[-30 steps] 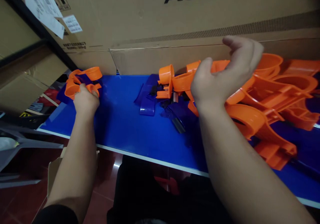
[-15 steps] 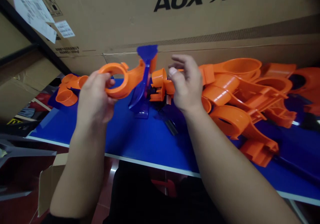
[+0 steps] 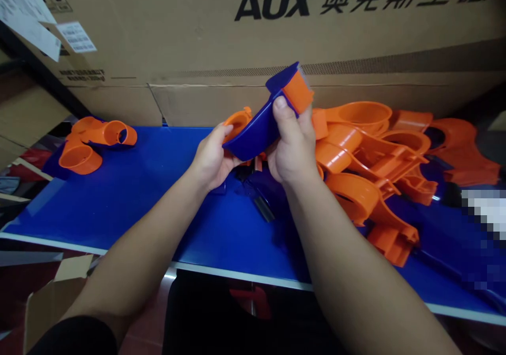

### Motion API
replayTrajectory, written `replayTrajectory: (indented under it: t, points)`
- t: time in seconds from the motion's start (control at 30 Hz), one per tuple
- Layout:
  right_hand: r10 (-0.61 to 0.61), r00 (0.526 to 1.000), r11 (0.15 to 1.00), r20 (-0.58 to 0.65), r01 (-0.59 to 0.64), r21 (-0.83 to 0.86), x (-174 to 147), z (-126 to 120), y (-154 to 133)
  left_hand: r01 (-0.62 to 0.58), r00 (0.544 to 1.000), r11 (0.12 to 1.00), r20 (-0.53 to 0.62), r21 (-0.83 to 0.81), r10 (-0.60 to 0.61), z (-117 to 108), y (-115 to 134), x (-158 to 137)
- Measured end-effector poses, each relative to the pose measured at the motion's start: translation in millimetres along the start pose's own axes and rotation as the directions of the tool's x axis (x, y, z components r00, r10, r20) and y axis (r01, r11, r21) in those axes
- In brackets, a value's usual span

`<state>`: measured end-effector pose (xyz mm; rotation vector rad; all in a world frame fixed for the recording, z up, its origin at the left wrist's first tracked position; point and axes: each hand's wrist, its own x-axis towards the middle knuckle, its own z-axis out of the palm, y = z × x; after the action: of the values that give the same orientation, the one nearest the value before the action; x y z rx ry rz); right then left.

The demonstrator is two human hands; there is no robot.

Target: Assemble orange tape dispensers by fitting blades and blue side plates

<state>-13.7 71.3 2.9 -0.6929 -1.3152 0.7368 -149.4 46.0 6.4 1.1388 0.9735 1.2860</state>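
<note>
Above the table, both hands hold a blue and orange tape dispenser [image 3: 256, 131], raised and tilted with its blue side toward me. My left hand [image 3: 213, 157] is closed on its orange ring end at the lower left. My right hand [image 3: 294, 146] grips the upper end, thumb pressed on the blue side beside the orange head [image 3: 298, 92]. The right fingers are mostly hidden behind the part. Below the hands, a small dark piece with a metallic strip [image 3: 263, 208] lies on the blue tabletop [image 3: 130, 202].
Orange dispenser frames [image 3: 356, 144] are heaped on the right, with blue parts [image 3: 446, 233] beside them. Several orange rings with blue parts [image 3: 81, 157] sit at the far left. A large cardboard box [image 3: 177, 38] stands behind the table. An open carton [image 3: 51, 302] is at lower left.
My left hand has moved right with the dispenser and turned it, so its blue side faces me. My right hand has closed on its upper end. The view has shifted slightly.
</note>
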Motion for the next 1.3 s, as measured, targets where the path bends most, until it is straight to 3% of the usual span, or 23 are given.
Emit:
replayTrajectory:
  t: [0.07, 0.17, 0.27, 0.4, 0.6, 0.83, 1.03, 1.3]
  points:
    - [0.032, 0.997, 0.998, -0.068, -0.028, 0.063, 0, 2, -6, -0.038, 0.999, 0.999, 0.004, 0.025, 0.038, -3, 0, -2]
    - [0.03, 0.998, 1.0, -0.049, -0.029, 0.009, 1, 0, -18, -0.176, 0.978, 0.975, -0.086, 0.132, 0.189, -14, 8, 0]
    - [-0.002, 0.998, 0.999, 0.07, 0.006, -0.054, 2, -10, -33, -0.316, 0.92, 0.905, -0.141, 0.285, 0.365, -25, 20, -1]
    - [0.009, 0.972, 0.993, 0.236, 0.019, -0.116, 3, -19, -57, -0.511, 0.837, 0.793, -0.019, 0.331, 0.547, -23, 28, -14]
    - [0.058, 0.93, 0.993, 0.362, -0.015, -0.119, -5, -20, -64, -0.471, 0.845, 0.739, 0.007, 0.482, 0.534, -7, 27, -29]
    - [0.008, 0.956, 0.979, 0.294, 0.052, -0.195, -18, -25, -53, -0.481, 0.847, 0.756, 0.012, 0.444, 0.531, -1, 23, -33]
    - [-0.048, 0.984, 0.974, 0.171, 0.084, -0.209, -24, -16, -55, -0.372, 0.897, 0.796, -0.036, 0.478, 0.441, 6, 28, -40]
    - [0.033, 0.991, 0.98, 0.133, -0.005, -0.201, -23, -15, -56, -0.392, 0.905, 0.791, 0.042, 0.469, 0.424, 7, 19, -36]
